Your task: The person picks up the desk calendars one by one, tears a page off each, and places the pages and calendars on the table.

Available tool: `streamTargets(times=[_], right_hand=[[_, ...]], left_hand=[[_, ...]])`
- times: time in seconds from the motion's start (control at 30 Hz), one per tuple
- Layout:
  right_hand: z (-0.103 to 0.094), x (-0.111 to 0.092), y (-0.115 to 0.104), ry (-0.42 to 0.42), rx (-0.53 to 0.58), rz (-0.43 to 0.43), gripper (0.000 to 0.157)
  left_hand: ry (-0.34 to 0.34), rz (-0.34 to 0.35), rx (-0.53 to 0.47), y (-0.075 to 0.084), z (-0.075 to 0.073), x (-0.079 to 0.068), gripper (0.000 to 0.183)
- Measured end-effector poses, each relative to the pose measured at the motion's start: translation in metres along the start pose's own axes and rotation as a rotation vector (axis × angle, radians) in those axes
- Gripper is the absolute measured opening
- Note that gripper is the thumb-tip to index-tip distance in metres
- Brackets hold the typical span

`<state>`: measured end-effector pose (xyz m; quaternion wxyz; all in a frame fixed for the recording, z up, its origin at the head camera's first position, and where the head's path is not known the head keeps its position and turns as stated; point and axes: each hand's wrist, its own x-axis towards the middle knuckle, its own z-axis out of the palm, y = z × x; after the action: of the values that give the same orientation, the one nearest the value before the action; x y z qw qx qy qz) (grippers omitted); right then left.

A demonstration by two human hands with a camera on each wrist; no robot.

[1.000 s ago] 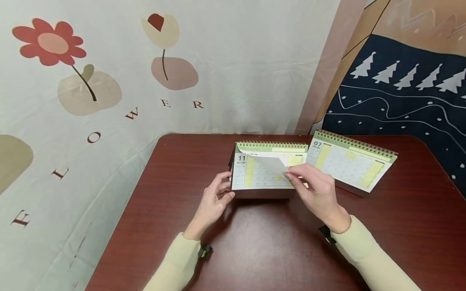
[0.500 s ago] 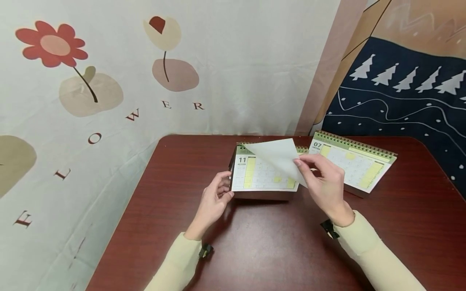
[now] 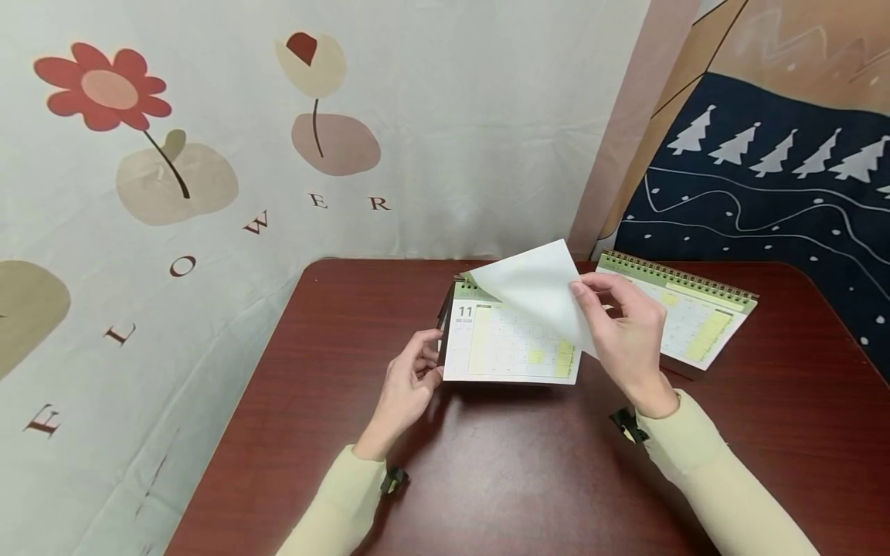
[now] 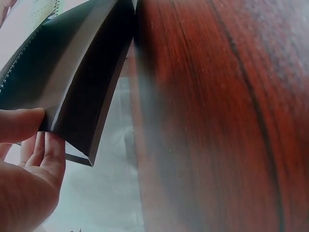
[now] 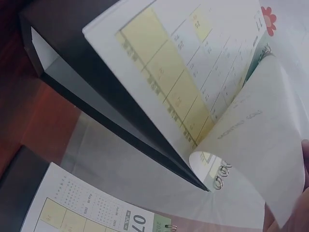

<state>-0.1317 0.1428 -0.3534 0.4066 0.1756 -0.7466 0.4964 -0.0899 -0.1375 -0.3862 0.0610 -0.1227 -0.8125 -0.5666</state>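
A spiral-bound desk calendar [image 3: 511,344] with a dark stand [image 4: 79,82] shows a page marked 11. Its left side is gripped by my left hand [image 3: 405,378]; the left wrist view has the thumb on the stand's outer face and fingers [image 4: 50,152] tucked underneath. My right hand [image 3: 626,332] pinches the right edge of a turned-up page [image 3: 535,278], which curls diagonally above the rings with its pale back showing. In the right wrist view that page [image 5: 263,125] bends over the rings, and the pages below stand off the stand.
A second desk calendar [image 3: 702,316], showing 07, stands just right of the first, partly behind the right hand. Both are on a reddish-brown table [image 3: 514,471]. A flower-printed cloth [image 3: 473,123] hangs behind, with a navy tree-patterned one [image 3: 765,193] at right.
My right hand has moved up and to the right, lifting the pinched page from low over the calendar to above its rings. The pages under it have swung slightly forward. My left hand stays put.
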Motion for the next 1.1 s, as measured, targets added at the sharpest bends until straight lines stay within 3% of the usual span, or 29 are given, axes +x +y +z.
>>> streamTargets(times=[0.43, 0.67, 0.87, 0.97, 1.1], right_hand=[[0.0, 0.012, 0.003, -0.032, -0.021, 0.008, 0.012], [-0.002, 0.017, 0.001, -0.072, -0.038, 0.035, 0.011], [-0.007, 0.03, -0.02, -0.091, -0.059, 0.118, 0.008], [-0.01, 0.037, -0.03, -0.093, -0.065, 0.135, 0.008], [-0.014, 0.044, -0.03, -0.1, -0.072, 0.145, 0.009]], left_hand=[[-0.015, -0.033, -0.046, -0.004, -0.003, 0.002, 0.044], [-0.021, -0.044, -0.013, -0.005, -0.002, 0.003, 0.039], [0.056, -0.031, 0.026, -0.029, 0.005, 0.008, 0.034], [0.095, -0.001, 0.051, -0.031, 0.006, 0.011, 0.033], [0.097, 0.026, 0.075, -0.031, 0.006, 0.014, 0.035]])
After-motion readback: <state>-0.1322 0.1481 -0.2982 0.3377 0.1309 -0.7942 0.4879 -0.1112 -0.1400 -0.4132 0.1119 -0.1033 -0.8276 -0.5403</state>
